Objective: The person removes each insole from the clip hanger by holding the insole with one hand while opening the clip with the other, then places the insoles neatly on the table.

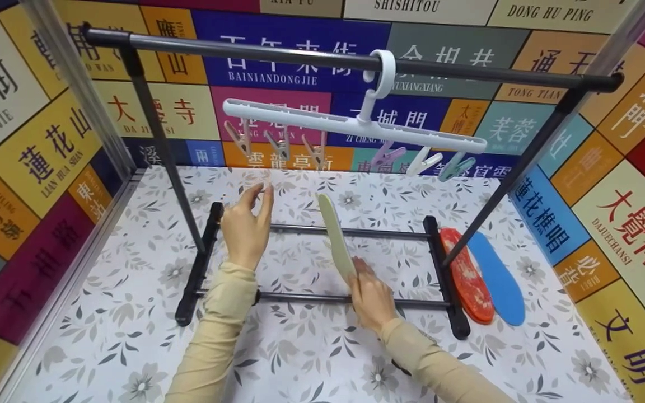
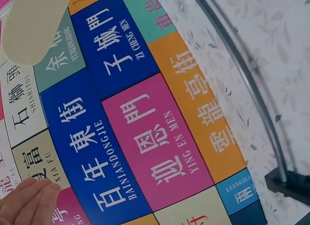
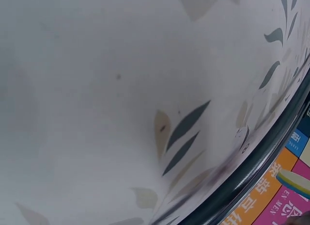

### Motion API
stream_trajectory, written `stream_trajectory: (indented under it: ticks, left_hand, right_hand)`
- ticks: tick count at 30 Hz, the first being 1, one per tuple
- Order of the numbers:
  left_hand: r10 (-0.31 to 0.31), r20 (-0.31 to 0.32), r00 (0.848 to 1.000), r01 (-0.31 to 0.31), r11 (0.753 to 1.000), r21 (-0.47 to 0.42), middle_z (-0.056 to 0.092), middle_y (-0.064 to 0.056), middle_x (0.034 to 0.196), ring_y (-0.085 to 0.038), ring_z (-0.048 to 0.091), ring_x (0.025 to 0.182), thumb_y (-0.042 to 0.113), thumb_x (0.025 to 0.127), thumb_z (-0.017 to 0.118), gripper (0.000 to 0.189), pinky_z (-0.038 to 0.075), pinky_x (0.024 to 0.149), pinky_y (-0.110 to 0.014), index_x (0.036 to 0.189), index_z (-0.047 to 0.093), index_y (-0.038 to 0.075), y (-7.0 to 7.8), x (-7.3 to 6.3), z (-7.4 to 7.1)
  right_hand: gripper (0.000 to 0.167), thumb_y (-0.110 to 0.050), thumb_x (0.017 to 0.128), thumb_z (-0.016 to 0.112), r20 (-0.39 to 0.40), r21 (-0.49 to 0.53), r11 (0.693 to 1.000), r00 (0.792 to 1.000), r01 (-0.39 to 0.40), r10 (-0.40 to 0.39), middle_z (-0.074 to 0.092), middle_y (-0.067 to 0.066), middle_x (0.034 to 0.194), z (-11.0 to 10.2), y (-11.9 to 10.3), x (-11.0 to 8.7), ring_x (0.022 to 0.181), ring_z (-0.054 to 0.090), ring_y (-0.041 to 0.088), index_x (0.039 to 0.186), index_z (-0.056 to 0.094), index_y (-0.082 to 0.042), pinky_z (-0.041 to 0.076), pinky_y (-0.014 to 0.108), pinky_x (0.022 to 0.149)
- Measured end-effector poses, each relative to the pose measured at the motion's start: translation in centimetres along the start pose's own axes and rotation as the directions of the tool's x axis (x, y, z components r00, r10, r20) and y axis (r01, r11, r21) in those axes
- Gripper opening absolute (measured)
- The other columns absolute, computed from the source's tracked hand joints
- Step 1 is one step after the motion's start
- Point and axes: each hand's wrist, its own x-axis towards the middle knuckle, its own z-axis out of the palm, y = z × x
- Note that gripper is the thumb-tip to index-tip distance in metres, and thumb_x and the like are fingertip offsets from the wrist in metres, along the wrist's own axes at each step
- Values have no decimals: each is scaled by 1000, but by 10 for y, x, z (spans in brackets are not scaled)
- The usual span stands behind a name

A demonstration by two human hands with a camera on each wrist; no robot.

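Observation:
My right hand (image 1: 372, 296) grips a pale yellow insole (image 1: 333, 235) by its lower end, with the long flat piece tilted up and away. In the left wrist view the insole (image 2: 36, 26) shows at the top left; its edge peeks in at the right of the right wrist view. To the left, my left hand (image 1: 247, 226) is raised with nothing in it, its thumb and index finger apart. Above both hands a white hanger (image 1: 300, 116) hooks over the rack's top bar. Clothespins hang from it: beige ones (image 1: 238, 139) and a grey one left, purple, white and green (image 1: 457, 165) right.
A dark metal rack (image 1: 277, 52) stands on the floral tabletop (image 1: 132, 336), its base bars around my hands. Beside its right foot lie a red patterned insole (image 1: 468, 277) and a blue insole (image 1: 499, 280). Colourful sign-covered walls (image 1: 625, 224) enclose the back and sides.

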Motion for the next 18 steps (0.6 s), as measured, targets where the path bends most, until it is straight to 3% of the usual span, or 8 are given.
stream_trajectory:
  ticks: [9,12,15,18]
  left_hand:
    - [-34,12,999,35,999,-29,76,-13,102,-33,74,87,34,98,60,35,56,77,-46,111,74,5,0,-19,0]
    - [-46,33,998,47,998,-36,76,-14,100,-35,73,83,31,98,60,33,56,76,-45,111,74,5,0,-26,1]
    - [-56,59,997,58,997,-48,76,-15,98,-34,73,81,31,98,60,33,56,75,-45,111,74,4,-1,-34,2]
    - [-68,84,994,73,996,-60,76,-15,100,-32,74,87,32,98,61,34,57,79,-46,111,74,4,-2,-42,2]
  right_hand:
    - [33,-11,99,54,-134,72,997,991,5,5,67,25,121,-11,5,0,102,69,42,125,62,8,56,51,84]
    - [27,-8,97,56,-180,70,998,984,2,11,72,25,104,-15,9,-2,84,72,39,116,65,8,58,50,71]
    - [13,-7,95,59,-232,47,999,973,10,1,71,18,77,-19,13,-5,62,66,32,97,67,3,54,46,56]
    - [10,-6,93,62,-274,19,1000,962,15,-10,64,13,66,-21,20,-7,55,60,29,84,62,-1,50,45,51]
